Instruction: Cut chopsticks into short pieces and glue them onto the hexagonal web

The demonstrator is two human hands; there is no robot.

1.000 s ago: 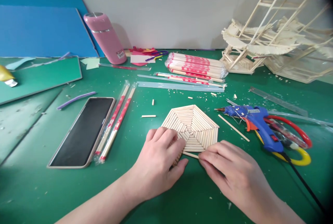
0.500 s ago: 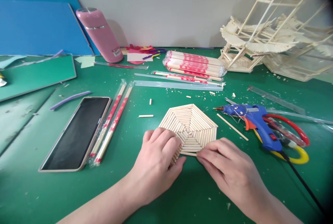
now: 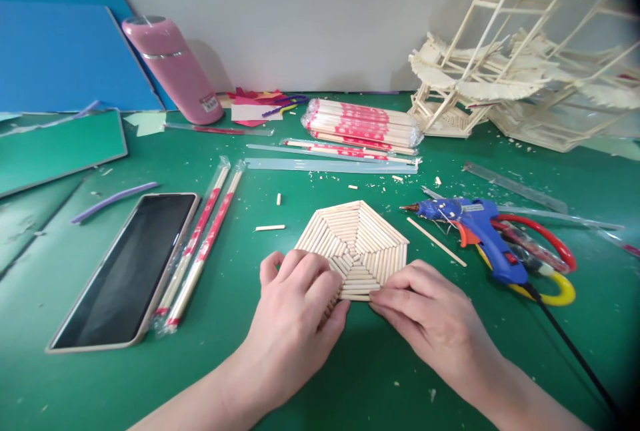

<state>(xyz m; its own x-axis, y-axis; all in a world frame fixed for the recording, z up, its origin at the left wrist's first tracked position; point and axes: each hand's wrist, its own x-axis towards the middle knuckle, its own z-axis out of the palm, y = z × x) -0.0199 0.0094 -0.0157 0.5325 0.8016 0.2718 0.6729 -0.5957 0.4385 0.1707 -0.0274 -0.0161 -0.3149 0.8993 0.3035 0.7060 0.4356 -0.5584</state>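
While the left hand (image 3: 295,314) lay flat over the near-left corner of the hexagonal stick panel (image 3: 357,244), its fingers (image 3: 310,271) spread narrowly and pressing down on the glued sticks without closing round anything, the right hand (image 3: 430,324) pinched a loose stick (image 3: 356,297) against the panel's near edge, fingertips drawn close together on it. The panel rested flat on the green counter (image 3: 300,377), directly beyond both sets of fingers. It looked light and stiff across its face but probably fragile along the glue lines, so it seemed best held by flat pressure on top or by two opposite edges, not by a single outer stick, which might snap off. Just to the right of the right fingers lay a thin bare stick (image 3: 436,242), and past it a blue glue gun (image 3: 475,231) lying over red and yellow scissors (image 3: 555,271). To the left of the left fingers sat two wrapped chopstick pairs (image 3: 200,251) and a dark phone (image 3: 125,271). Farther beyond the fingers were a bundle of wrapped chopsticks (image 3: 363,125), a pink bottle (image 3: 173,67) and a tall stick model (image 3: 520,64).
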